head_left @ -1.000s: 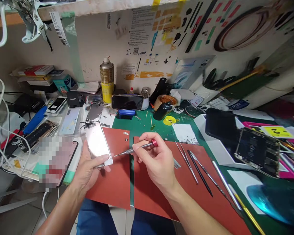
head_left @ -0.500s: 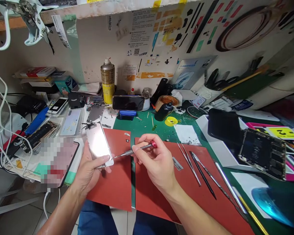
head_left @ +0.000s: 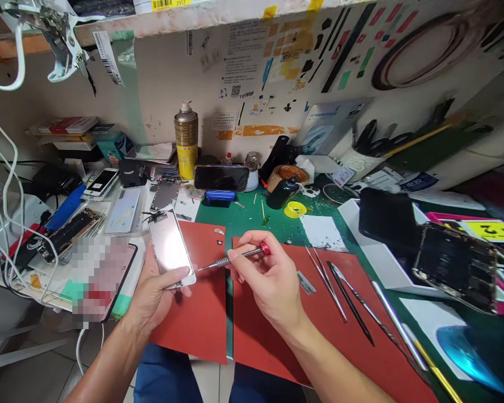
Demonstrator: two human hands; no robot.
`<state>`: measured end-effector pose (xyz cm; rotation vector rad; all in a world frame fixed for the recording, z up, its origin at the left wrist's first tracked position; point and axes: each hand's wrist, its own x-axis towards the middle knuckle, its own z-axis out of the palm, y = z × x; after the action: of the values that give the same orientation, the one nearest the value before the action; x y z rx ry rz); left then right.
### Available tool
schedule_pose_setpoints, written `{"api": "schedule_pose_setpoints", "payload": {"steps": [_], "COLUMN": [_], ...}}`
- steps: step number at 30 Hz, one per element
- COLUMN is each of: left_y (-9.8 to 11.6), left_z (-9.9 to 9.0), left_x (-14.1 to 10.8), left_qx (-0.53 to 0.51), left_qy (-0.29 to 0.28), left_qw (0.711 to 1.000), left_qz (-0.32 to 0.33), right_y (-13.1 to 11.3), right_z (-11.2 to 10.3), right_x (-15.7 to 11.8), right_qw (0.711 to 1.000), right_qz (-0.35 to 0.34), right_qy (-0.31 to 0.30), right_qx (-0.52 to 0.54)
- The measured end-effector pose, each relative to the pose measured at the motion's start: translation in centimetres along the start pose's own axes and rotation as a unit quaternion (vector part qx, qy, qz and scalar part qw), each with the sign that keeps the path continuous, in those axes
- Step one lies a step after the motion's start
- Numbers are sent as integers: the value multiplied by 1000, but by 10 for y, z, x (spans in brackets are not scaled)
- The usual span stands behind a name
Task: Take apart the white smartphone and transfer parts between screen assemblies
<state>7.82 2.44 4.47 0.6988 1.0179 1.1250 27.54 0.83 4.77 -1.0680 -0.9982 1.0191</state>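
Observation:
A white-edged phone screen assembly (head_left: 170, 244), its shiny metal back facing up, is gripped by my left hand (head_left: 153, 294), with the thumb across its lower end. A dark flex cable sticks out at its upper end. My right hand (head_left: 266, 277) closes around a thin screwdriver (head_left: 222, 261) with a red end cap. The screwdriver's tip meets the lower right edge of the screen assembly. Below both hands lie red mats (head_left: 201, 324). Small metal parts (head_left: 219, 230) rest on the left mat near its top edge.
Tweezers (head_left: 327, 282), a black pen-like tool (head_left: 350, 302) and metal tools lie right of my right hand. An opened phone (head_left: 456, 268) leans on a white box (head_left: 376, 254). A spray can (head_left: 186, 140) and propped phone (head_left: 221, 178) stand behind. Phones and cables crowd the left.
The view has shifted slightly, so the background sits a little lower and farther right. Both hands, the screen assembly and the screwdriver keep nearly the same positions.

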Motion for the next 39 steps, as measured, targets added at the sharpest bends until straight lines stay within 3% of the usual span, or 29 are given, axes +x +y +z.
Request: {"api": "schedule_pose_setpoints", "payload": {"steps": [28, 34, 39], "left_y": [-2, -1, -4], "left_z": [-1, -2, -1], "left_x": [1, 0, 1], "left_qx": [-3, -1, -3], "left_qy": [-1, -4, -11], "left_qw": [1000, 1000, 1000], "left_qz": [10, 6, 11], "right_y": [0, 5, 8], "right_z": [-1, 0, -2], "right_x": [-2, 0, 3], "right_qw": [1000, 999, 999], "right_qz": [-14, 36, 34], "right_qy": [-13, -3, -20], "right_qx": [-23, -20, -13]}}
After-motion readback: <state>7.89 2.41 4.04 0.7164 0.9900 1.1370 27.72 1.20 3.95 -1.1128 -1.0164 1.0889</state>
